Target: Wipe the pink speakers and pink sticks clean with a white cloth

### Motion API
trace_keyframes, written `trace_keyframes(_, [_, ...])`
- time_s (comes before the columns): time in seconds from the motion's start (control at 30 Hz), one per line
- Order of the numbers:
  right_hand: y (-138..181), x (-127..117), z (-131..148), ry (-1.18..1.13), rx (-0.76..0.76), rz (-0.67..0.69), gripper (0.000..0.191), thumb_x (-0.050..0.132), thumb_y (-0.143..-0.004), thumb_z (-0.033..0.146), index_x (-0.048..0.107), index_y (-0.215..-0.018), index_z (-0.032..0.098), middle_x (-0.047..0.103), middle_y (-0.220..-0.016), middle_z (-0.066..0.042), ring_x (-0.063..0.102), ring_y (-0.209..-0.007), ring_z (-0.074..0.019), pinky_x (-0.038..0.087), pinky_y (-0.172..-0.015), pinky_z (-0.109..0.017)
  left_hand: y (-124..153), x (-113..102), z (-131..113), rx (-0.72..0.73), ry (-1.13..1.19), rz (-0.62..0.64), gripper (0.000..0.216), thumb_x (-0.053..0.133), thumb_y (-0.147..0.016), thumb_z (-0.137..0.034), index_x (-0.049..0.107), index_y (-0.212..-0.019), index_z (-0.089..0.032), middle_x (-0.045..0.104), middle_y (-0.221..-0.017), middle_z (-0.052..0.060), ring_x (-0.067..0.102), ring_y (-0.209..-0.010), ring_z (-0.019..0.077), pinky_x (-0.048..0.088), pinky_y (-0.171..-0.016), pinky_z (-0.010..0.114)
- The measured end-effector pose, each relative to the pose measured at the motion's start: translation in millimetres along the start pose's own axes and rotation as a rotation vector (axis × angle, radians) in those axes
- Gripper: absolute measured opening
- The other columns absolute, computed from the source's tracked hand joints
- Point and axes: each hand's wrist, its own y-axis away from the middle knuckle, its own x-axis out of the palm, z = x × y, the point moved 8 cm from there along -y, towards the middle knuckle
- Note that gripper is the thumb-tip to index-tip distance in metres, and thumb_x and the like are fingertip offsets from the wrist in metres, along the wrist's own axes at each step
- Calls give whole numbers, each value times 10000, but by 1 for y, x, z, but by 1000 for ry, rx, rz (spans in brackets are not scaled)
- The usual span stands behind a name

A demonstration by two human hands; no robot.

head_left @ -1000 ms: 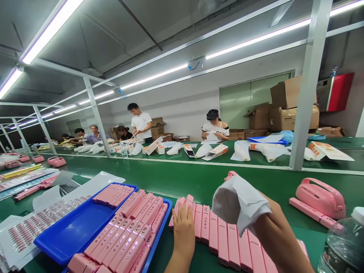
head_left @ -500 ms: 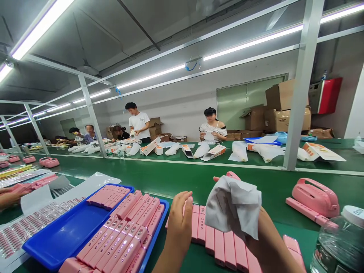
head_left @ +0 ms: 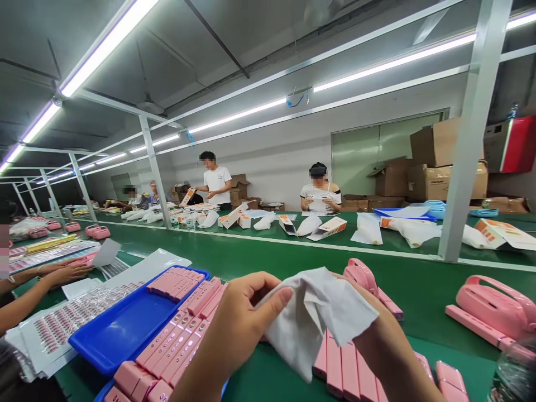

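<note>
My left hand is raised in front of me, thumb and fingers pinching the near edge of a white cloth. My right hand is mostly covered by the same cloth and grips it from behind. Below the cloth lies a row of flat pink bars on the green belt. A pink device with a handle sits just beyond my right hand. To the left, a blue tray holds more pink bars.
Another pink device lies at right, with a water bottle by the lower right corner. A co-worker's hands rest on sticker sheets at left. Across the green conveyor, several people handle boxes. A steel post stands at right.
My left hand lifted off the row of pink bars and took hold of the white cloth. The cloth dropped lower and spread between both hands. The view shifted right.
</note>
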Motion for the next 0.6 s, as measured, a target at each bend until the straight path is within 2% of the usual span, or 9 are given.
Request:
trace_keyframes(0.1, [-1,-2,9,-124,22,17,369,592,-788,507,653,-1055,260,670,-1037,-69,596,-1042,-239,528,-801,-337,3,-9,-11,5,-198,-48,349,578,-789,-505,611,-718,-165,570,-671,-8,490,-636,117,359,-545,211])
trace_keyframes(0.2, [7,8,19,-151,-47,55,479,605,-761,596,616,-1122,281,622,-1178,-74,496,-1197,-242,465,-935,-362,5,-1,-12,6,-296,-35,344,567,-795,-506,569,-688,-179,567,-666,-21,490,-614,116,348,-545,219])
trace_keyframes(0.33, [30,50,22,49,-108,352,602,657,-777,508,449,-1316,339,504,-1336,-48,413,-1275,-225,328,-1056,-381,7,18,-8,43,-376,66,261,573,-813,-435,624,-712,-200,641,-728,-25,545,-696,134,355,-603,225])
trace_keyframes(0.4, [39,64,11,201,-23,483,477,659,-802,390,519,-1251,313,564,-1240,-38,492,-1173,-215,389,-971,-323,9,21,-5,36,-319,128,235,620,-783,-424,649,-733,-197,637,-718,-32,537,-682,122,351,-592,213])
trace_keyframes(0.43, [41,67,6,257,28,531,355,652,-801,351,602,-1141,261,618,-1093,-39,556,-1021,-203,435,-844,-270,9,19,-3,23,-264,143,235,648,-759,-419,649,-729,-186,616,-694,-36,515,-649,108,344,-568,202])
trace_keyframes(0.47, [42,67,3,289,67,556,231,642,-796,337,660,-981,201,629,-895,-31,564,-825,-171,423,-695,-220,9,14,-3,13,-202,140,243,671,-738,-414,643,-713,-174,584,-659,-41,481,-609,91,330,-536,191])
trace_keyframes(0.5, [42,65,1,298,90,567,196,633,-787,345,664,-811,153,569,-707,-9,494,-654,-129,360,-583,-194,8,7,-3,7,-142,125,254,688,-720,-409,631,-692,-163,547,-625,-46,446,-573,77,314,-506,181])
trace_keyframes(0.57, [39,56,2,284,108,532,309,653,-750,395,591,-611,126,435,-559,20,359,-550,-92,280,-520,-188,5,-8,-6,13,-44,74,271,703,-705,-397,610,-661,-147,499,-592,-49,404,-537,60,300,-477,167])
trace_keyframes(0.6, [36,48,4,263,106,447,337,674,-725,434,587,-600,133,455,-568,13,391,-565,-105,314,-534,-192,3,-13,-8,17,-1,57,278,706,-701,-394,606,-655,-139,496,-590,-44,405,-533,57,299,-473,163])
